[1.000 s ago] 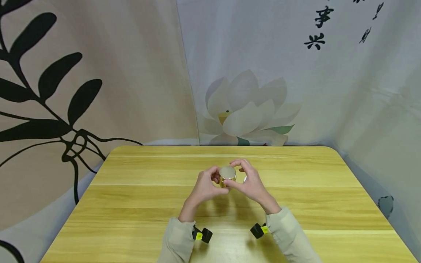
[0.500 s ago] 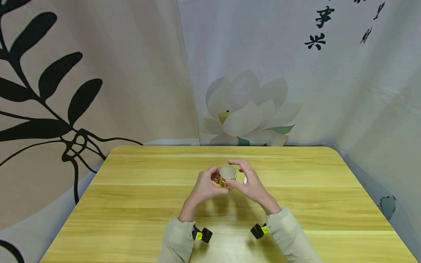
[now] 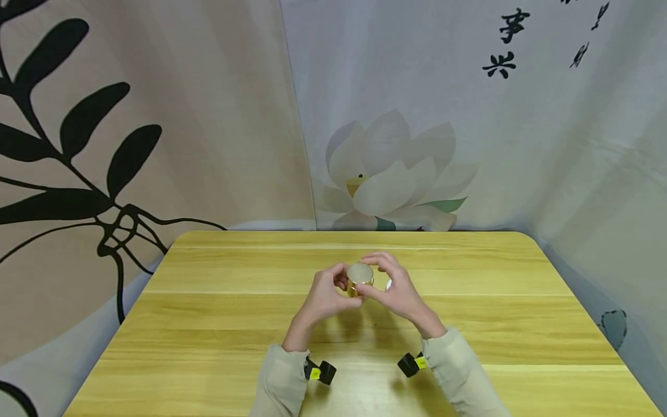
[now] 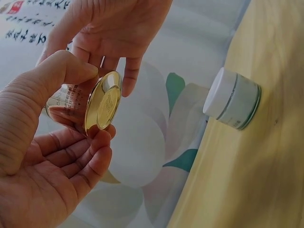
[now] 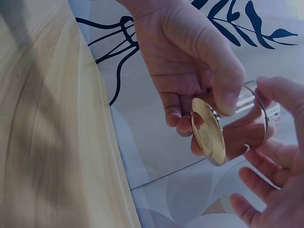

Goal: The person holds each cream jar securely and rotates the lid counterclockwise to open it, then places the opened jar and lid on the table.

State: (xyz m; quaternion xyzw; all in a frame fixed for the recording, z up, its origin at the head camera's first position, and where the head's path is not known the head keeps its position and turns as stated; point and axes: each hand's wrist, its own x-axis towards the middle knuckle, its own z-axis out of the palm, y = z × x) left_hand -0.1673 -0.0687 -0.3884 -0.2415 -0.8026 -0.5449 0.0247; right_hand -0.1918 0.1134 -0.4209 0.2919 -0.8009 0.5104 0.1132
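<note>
A gold cosmetic jar with a pale round lid is held upright above the table in the head view. My left hand grips its body, thumb on one side and fingers curled on the other. At the lid is my right hand, its thumb and bent fingers around the rim. The left wrist view shows the jar's shiny gold base. A second jar, white, stands on the table beyond the hands; in the head view my right hand hides most of it.
The wooden table has rounded far corners. Behind it hangs a printed cloth with dark leaves, a lotus and black characters. Black wrist cameras stick out from both sleeves.
My right thumb and fingers have shifted slightly around the lid's rim. My left hand and the gold cosmetic jar stay almost in place.
</note>
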